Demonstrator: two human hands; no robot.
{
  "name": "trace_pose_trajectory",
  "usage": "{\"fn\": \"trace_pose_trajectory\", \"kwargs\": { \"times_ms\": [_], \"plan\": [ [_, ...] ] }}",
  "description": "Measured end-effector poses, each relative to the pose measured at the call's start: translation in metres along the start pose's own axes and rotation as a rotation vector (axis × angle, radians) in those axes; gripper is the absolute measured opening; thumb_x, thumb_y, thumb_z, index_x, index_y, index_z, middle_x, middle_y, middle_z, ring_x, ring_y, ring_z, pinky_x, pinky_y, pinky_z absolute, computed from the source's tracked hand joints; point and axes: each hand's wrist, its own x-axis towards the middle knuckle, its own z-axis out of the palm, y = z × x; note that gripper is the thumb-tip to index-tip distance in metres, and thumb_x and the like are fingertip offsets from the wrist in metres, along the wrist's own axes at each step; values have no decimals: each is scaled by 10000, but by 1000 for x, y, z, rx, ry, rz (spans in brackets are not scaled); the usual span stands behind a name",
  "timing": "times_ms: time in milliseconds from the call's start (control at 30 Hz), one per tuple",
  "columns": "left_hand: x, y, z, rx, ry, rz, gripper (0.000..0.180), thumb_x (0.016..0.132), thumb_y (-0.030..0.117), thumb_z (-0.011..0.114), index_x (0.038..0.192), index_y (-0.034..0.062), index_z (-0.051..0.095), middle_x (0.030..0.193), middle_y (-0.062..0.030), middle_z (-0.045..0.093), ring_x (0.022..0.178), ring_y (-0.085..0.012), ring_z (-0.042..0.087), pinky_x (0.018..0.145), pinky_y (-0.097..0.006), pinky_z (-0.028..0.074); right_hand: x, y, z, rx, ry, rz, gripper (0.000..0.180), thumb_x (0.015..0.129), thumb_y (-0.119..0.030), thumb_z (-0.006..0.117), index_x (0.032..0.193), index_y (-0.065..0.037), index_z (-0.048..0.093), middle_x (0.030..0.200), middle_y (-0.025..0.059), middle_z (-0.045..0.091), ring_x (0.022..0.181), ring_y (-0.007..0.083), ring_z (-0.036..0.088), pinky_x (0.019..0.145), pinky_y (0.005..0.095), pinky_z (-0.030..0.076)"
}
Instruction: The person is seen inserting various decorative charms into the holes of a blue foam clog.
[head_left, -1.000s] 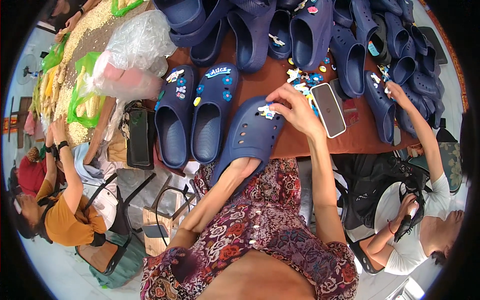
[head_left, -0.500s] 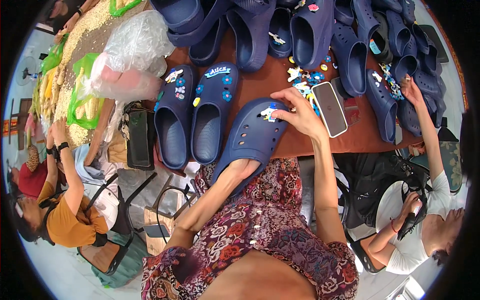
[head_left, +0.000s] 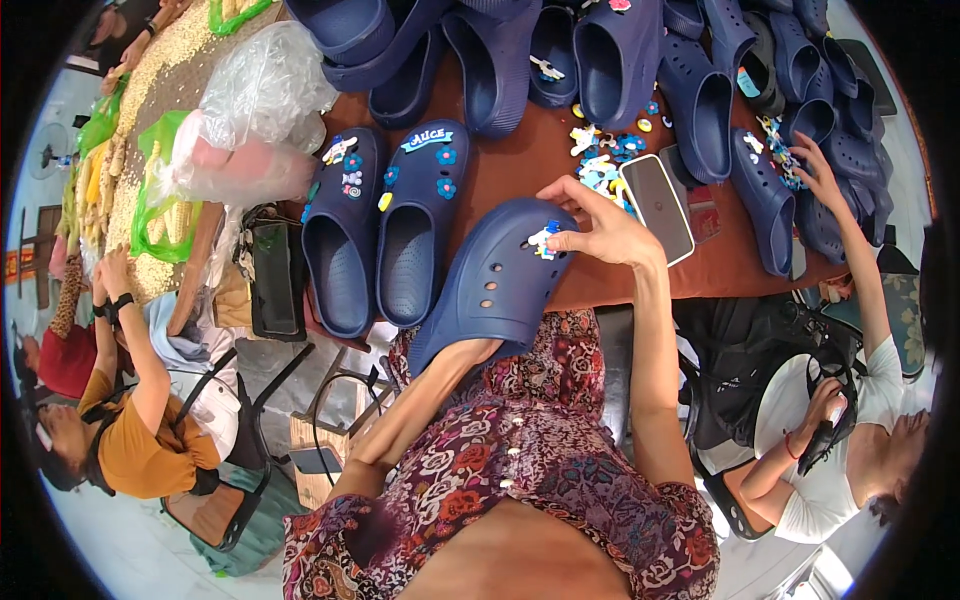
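Observation:
My left hand point(head_left: 472, 352) reaches into the opening of a navy clog point(head_left: 465, 280), its fingers hidden inside. The clog is tilted, toe up and to the right, over the table's near edge. My right hand point(head_left: 612, 232) is closed at the toe, its thumb pressed to a white and blue character charm point(head_left: 543, 240) and its index finger curled over the toe's edge. Just left of this clog stand two decorated navy clogs, the left clog point(head_left: 338, 240) and the right clog point(head_left: 425, 225), both with flower and figure charms.
Loose colourful charms point(head_left: 600, 170) lie beyond my right hand, beside a white-edged phone point(head_left: 657, 210). Many navy clogs point(head_left: 490, 70) crowd the brown table's point(head_left: 600, 285) far side. A co-worker's hand point(head_left: 820, 180) reaches among charms at right. Plastic bags point(head_left: 265, 90) sit at left.
The clog has turned slightly, and my left hand has gone deeper into it. My right hand stays at the charm. At right, the co-worker's hand has moved slightly toward the charm pile.

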Motion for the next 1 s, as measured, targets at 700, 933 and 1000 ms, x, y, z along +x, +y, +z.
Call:
{"fn": "trace_pose_trajectory", "kwargs": {
  "times_ms": [700,933,1000],
  "plan": [
    [-7,-24,-30,104,77,84,395,947,66,391,1336,3,413,1353,-90,437,1225,-211,416,1023,-373,384,11,14,43,-232,516,-178,278,846,-216,664,1090,-83,656,1068,110,588,1019,269,580,895,354,452],
    [-14,-21,-11,376,294,156,396,952,56,468,1340,2,408,1328,-75,471,1202,-171,472,1025,-339,405,-1,26,10,-393,900,-108,149,851,-69,602,982,-57,672,956,118,631,912,302,602,790,365,482],
    [-12,-21,-9,369,302,163,384,963,75,468,1337,6,413,1322,-72,475,1175,-169,486,1018,-331,404,4,46,-7,-564,932,-133,145,849,-72,603,974,-56,674,958,118,632,909,304,598,794,381,480]
  ]
}}
